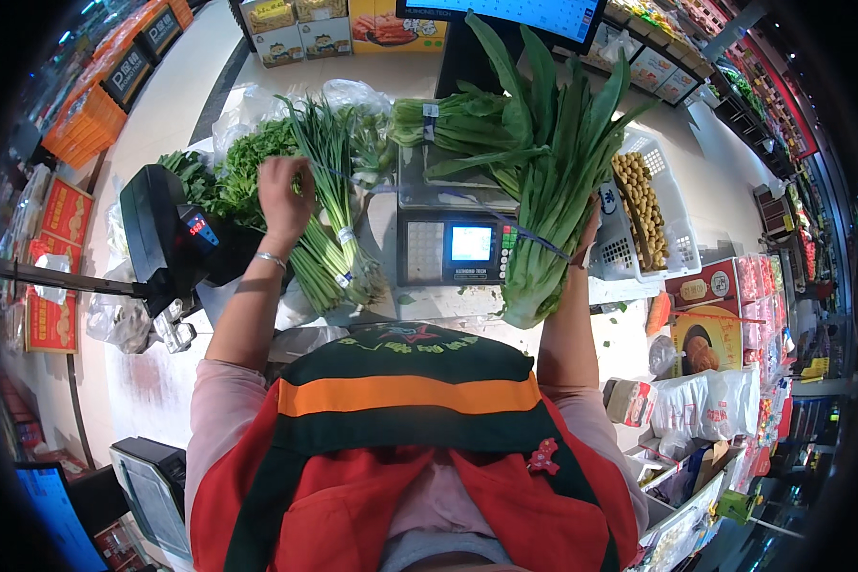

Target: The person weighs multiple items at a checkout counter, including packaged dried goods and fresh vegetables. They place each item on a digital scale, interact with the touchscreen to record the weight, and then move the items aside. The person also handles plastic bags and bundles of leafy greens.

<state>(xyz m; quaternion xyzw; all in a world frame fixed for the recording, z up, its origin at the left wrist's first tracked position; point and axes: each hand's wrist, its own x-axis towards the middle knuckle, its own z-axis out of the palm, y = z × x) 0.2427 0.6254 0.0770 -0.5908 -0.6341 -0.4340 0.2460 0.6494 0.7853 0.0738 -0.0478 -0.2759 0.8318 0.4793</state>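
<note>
My left hand (284,196) is closed on one end of a thin purple tape (475,200), above green onions (329,193) and leafy herbs (257,154). The tape stretches across to a large bunch of long-leaf lettuce (550,193) and passes around its stems. My right hand (590,222) grips this bunch from its right side, mostly hidden by leaves. The bunch is tilted, root end toward me, over the right part of a weighing scale (422,268) with a lit display. Another bunch of greens (447,121), banded with tape, lies on the scale's plate.
A white plastic basket (676,214) of small brown-yellow round produce stands right of the scale. Left are a black device with a red-digit display (161,236) and plastic bags (121,314). A monitor (529,18) stands beyond the scale. Leaf scraps lie on the counter (443,306).
</note>
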